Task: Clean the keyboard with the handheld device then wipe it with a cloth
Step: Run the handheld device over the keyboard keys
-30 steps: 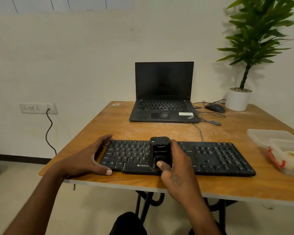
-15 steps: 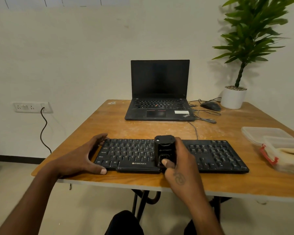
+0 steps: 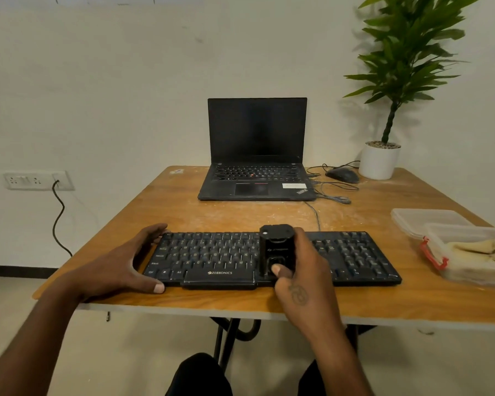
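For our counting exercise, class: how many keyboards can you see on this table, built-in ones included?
2. The black Zebronics keyboard lies at the near edge, under the hands. The laptop at the far edge has its own built-in keyboard. None seems hidden.

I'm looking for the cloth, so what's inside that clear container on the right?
The clear container holds pale, crumpled pieces, possibly cloth; its frosted walls hide anything beneath them.

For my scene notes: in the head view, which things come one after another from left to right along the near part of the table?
left hand → keyboard → handheld device gripped by right hand → plastic container
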Action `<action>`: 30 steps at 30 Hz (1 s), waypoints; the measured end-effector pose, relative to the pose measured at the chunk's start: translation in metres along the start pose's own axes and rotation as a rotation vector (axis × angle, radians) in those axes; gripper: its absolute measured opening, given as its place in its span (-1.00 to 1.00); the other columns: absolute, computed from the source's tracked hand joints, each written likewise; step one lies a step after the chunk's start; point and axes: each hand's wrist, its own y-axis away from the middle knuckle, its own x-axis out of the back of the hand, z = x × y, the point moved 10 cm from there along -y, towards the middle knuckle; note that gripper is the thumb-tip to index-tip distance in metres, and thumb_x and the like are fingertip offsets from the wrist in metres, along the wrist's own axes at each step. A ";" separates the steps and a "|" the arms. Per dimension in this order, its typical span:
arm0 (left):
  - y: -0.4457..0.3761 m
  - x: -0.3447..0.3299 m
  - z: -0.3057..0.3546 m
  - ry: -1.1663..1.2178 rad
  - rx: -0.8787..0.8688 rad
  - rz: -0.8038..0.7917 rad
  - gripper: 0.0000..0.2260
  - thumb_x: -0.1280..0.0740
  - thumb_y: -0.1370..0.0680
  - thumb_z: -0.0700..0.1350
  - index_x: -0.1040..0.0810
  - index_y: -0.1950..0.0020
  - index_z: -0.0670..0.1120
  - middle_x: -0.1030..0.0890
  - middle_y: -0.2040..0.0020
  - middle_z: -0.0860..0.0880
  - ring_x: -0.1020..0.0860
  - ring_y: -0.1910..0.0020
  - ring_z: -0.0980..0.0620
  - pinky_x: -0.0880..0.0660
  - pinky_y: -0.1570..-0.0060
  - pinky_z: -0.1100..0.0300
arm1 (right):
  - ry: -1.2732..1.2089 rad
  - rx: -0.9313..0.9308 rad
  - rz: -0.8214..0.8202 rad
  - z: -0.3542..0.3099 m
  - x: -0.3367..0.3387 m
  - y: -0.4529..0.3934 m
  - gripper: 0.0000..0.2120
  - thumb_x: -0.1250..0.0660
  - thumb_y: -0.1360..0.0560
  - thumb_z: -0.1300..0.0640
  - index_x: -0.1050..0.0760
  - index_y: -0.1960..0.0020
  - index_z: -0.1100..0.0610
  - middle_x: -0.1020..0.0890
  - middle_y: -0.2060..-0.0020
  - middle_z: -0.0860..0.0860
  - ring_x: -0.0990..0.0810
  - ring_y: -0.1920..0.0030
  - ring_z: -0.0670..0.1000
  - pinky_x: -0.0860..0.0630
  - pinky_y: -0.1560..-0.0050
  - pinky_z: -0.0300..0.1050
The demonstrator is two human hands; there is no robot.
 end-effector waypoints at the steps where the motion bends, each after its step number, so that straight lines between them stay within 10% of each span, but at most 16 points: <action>1: 0.000 0.000 0.000 0.001 0.000 0.000 0.06 -0.69 -0.20 0.19 -0.09 -0.50 0.50 -0.36 -0.46 0.21 -0.47 -0.37 0.11 -0.52 -0.27 0.13 | -0.010 0.001 -0.012 0.000 -0.001 0.000 -0.46 -0.33 -0.50 0.43 -0.38 -0.34 -0.03 -0.61 0.04 -0.07 -0.55 0.16 -0.23 -0.55 0.22 -0.29; 7: 0.000 -0.001 0.002 0.003 0.000 -0.007 0.05 -0.68 -0.21 0.19 -0.09 -0.50 0.51 -0.36 -0.45 0.22 -0.48 -0.35 0.14 -0.53 -0.19 0.22 | -0.152 -0.082 0.044 0.027 0.038 -0.004 -0.50 -0.36 -0.50 0.40 -0.43 -0.28 -0.08 -0.61 -0.13 -0.15 -0.56 -0.14 -0.22 -0.56 -0.13 -0.16; 13: -0.001 -0.001 0.001 -0.004 0.000 -0.004 0.06 -0.68 -0.20 0.22 -0.08 -0.50 0.51 -0.36 -0.45 0.23 -0.47 -0.35 0.18 -0.51 -0.24 0.19 | -0.041 -0.029 0.077 0.014 0.025 -0.003 -0.47 -0.34 -0.48 0.43 -0.38 -0.32 -0.02 -0.58 0.02 -0.12 -0.56 0.06 -0.30 -0.48 0.32 -0.38; 22: -0.002 0.000 0.003 0.009 -0.005 0.001 0.06 -0.69 -0.17 0.23 -0.11 -0.49 0.51 -0.38 -0.45 0.24 -0.45 -0.37 0.20 -0.48 -0.28 0.17 | -0.146 -0.045 0.004 0.016 0.019 -0.004 -0.48 -0.34 -0.52 0.38 -0.38 -0.31 -0.10 -0.60 -0.10 -0.16 -0.56 -0.10 -0.27 -0.56 -0.04 -0.28; 30: -0.001 -0.002 0.004 0.003 0.006 0.001 0.07 -0.69 -0.17 0.23 -0.11 -0.50 0.50 -0.37 -0.45 0.24 -0.46 -0.36 0.19 -0.48 -0.25 0.19 | -0.025 -0.035 0.012 0.009 0.015 -0.001 -0.51 -0.33 -0.49 0.46 -0.39 -0.29 0.03 -0.59 -0.02 -0.04 -0.48 0.17 -0.49 -0.44 0.31 -0.53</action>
